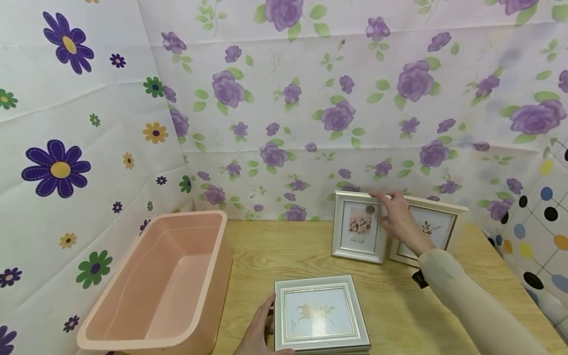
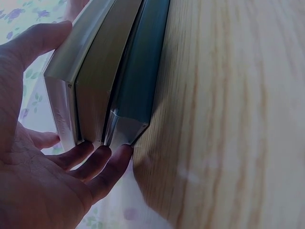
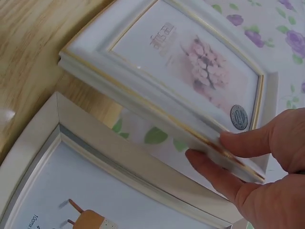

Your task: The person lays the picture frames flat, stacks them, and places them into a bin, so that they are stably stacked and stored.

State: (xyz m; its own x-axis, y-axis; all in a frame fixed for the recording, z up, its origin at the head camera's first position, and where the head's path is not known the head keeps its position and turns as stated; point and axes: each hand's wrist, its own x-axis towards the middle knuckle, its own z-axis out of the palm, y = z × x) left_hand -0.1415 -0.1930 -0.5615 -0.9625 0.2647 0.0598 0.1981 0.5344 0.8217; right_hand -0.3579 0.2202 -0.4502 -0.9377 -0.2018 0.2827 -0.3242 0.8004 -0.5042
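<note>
My right hand (image 1: 397, 219) pinches the side edge of a white picture frame (image 1: 357, 231) near its top corner, thumb and index finger on opposite faces. Gold trim and a pink flower print show on this frame, which stands upright by the back wall. Partly behind my right forearm, a cream picture frame (image 1: 437, 224) leans upright beside it. At the front, my left hand (image 1: 259, 330) rests against a corner of a flat stack of picture frames (image 1: 317, 315). In the left wrist view the thumb and fingertips touch the edges of the stack (image 2: 102, 95), three frames thick.
A deep pink plastic tub (image 1: 217, 276) stands left of the stack on the wood-grain table (image 1: 275, 251). Behind the table hangs a floral cloth (image 1: 266, 123), with more patterned cloth on the left and right sides.
</note>
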